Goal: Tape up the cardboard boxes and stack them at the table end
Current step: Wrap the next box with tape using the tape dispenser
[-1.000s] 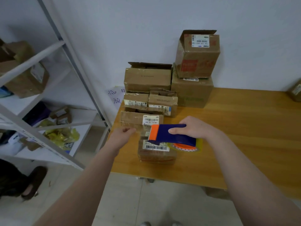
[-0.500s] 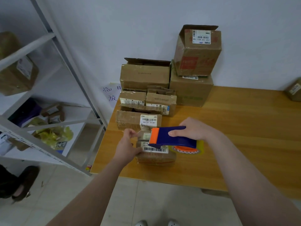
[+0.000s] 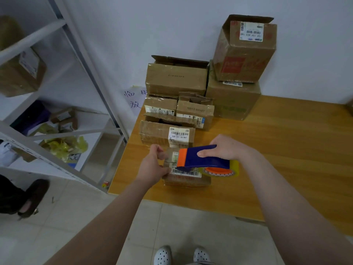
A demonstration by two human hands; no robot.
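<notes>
The fingers [image 3: 162,155] of the left hand [image 3: 152,169] are curled, pinching what looks like the free end of the clear tape [image 3: 171,157] at the left edge of the small cardboard box [image 3: 187,180], likely to anchor the strip. The right hand [image 3: 225,148] wraps its fingers over the blue-and-orange tape dispenser [image 3: 202,159], held low above the labelled top so tape can be drawn across. The box lies near the front-left corner of the wooden table [image 3: 286,150]; I count one dispenser, one tape roll [image 3: 219,171] and seven boxes: this one plus six in the pile [image 3: 176,79] at the table end, several with flaps open.
</notes>
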